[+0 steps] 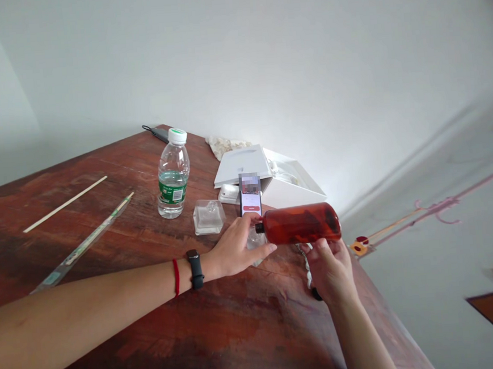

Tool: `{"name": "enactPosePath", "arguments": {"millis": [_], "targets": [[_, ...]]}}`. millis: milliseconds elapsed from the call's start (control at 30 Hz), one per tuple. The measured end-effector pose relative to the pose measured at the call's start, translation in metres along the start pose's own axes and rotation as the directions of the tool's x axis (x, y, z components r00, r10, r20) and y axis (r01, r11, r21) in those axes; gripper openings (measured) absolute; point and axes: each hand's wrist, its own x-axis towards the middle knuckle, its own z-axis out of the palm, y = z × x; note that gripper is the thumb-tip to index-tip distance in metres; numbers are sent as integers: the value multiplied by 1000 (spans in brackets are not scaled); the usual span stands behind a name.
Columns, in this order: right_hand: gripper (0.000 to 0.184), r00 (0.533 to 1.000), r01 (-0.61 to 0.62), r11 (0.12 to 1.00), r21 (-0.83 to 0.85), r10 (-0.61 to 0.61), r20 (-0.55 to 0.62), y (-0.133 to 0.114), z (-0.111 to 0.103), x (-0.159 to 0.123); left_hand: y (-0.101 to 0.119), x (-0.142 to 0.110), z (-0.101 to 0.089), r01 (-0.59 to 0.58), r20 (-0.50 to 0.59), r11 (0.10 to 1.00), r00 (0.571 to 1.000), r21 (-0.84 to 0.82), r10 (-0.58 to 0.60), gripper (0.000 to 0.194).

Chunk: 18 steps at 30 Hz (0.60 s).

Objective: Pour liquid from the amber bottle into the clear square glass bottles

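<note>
Two bare hands over the corner of a reddish-brown wooden table [249,326]. Right hand [330,271] under an amber plastic bottle [301,224], with fingers [320,252] curled closed around the lower side of it. Bottle lying almost horizontal in the air, off the table, with a black cap [259,227] toward the left hand and some dark matter inside. Left hand [234,248], on an arm stretched in from the left of the view, with fingers a little spread, just beside the black cap and over a small clear glass object [255,242], mostly hidden. No way to tell if a real grip or only a touch. On the left wrist, a black watch band [195,268] and a thin red string [176,276]. Just behind the left hand, a smartphone [249,194] standing upright, with lit screen and blurred upper part. Beside it, a square clear glass jar [208,217] and a plastic water bottle [173,173] with white cap and green label. Farther back, an open white box [293,189] with a white lid [240,165], a small white device [229,194], crumpled white paper or cloth [226,145] and a dark cable [155,133]. Toward the left, a thin wooden stick [64,204] and a long clear plastic sleeve [83,248] with green print. Near the right hand, a string of white beads [308,273] at the table edge.
</note>
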Motion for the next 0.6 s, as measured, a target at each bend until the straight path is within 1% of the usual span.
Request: {"name": "enactPosePath", "arguments": {"millis": [100, 267, 600], "targets": [[47, 1000, 9, 1000, -20, -9, 2, 0, 1, 1, 3, -1, -1, 21, -6, 999, 1000, 43, -21, 52], [45, 1000, 6, 1000, -24, -6, -23, 0, 1, 0, 5, -1, -3, 27, 15, 995, 999, 93, -28, 52], [41, 1000, 17, 1000, -17, -17, -10, -1, 3, 4, 2, -2, 0, 25, -7, 996, 1000, 82, -25, 53]]}}
